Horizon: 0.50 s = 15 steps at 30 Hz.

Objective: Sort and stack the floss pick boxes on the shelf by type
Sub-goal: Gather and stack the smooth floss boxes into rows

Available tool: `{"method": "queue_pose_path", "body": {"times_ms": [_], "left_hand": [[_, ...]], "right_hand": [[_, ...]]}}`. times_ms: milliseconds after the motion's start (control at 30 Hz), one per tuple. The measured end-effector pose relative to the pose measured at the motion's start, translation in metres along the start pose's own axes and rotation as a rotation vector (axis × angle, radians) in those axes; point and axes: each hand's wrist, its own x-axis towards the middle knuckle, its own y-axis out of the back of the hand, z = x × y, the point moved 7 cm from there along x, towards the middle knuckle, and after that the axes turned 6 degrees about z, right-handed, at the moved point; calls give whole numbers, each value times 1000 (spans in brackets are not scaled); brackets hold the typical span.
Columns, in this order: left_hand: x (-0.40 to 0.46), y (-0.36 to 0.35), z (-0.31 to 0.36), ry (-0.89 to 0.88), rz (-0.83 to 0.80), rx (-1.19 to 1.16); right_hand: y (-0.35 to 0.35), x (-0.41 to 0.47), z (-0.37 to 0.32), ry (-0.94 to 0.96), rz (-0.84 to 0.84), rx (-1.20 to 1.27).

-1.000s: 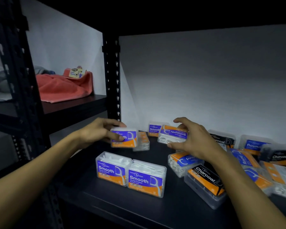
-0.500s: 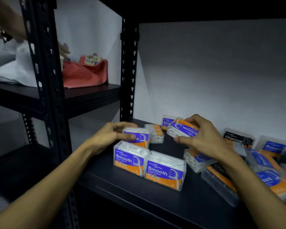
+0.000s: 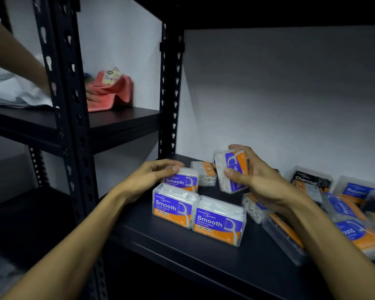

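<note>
Two hands: left (image 3: 152, 177) on rear Smooth box (image 3: 182, 180); right (image 3: 258, 180) grips tilted box (image 3: 232, 169).

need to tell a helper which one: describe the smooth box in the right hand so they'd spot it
On the black shelf, behind the two upright Smooth boxes at the front, the right hand holds a Smooth box in the air. It alone is lifted and turned on end, its label running sideways.
</note>
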Motion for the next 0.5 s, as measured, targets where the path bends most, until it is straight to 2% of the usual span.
{"method": "queue_pose_path", "body": {"times_ms": [200, 367, 500], "left_hand": [[0, 1, -2, -9, -13, 0], [-2, 0, 0, -18, -3, -6], [-2, 1, 1, -15, -1, 4]], "right_hand": [[11, -4, -2, 11, 119, -25], [14, -5, -9, 87, 98, -52], [18, -6, -13, 114, 149, -133]]}}
